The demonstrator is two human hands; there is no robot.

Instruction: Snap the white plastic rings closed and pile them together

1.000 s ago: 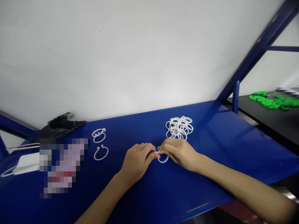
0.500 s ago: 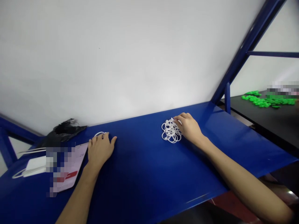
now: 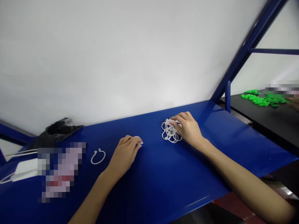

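Note:
White open rings with small knobbed ends, like shower curtain rings, lie on the blue table. My left hand (image 3: 125, 154) is left of the pile, fingers closed around one white ring (image 3: 138, 137); its knobbed ends poke out past my fingertips, and the rest is hidden. Behind that wrist, to the left, a single white ring (image 3: 98, 157) lies flat with its gap facing away from me. My right hand (image 3: 188, 129) rests at the right side of the heaped white rings (image 3: 171, 133), thumb and fingers closed on a ring at the top of the heap.
The blue table (image 3: 151, 180) runs up to a white wall (image 3: 130, 62). On the left are a black plastic bag (image 3: 58, 130), a white block with a cable (image 3: 28, 169) and a blurred-out phone (image 3: 66, 171). Rightward, green pieces (image 3: 259, 99) cover a black table near another person's hand (image 3: 293, 102).
My left hand has moved right, toward the heap, and its fingers have closed on a ring. A single ring now shows on the left. My right hand has shifted slightly over the heap.

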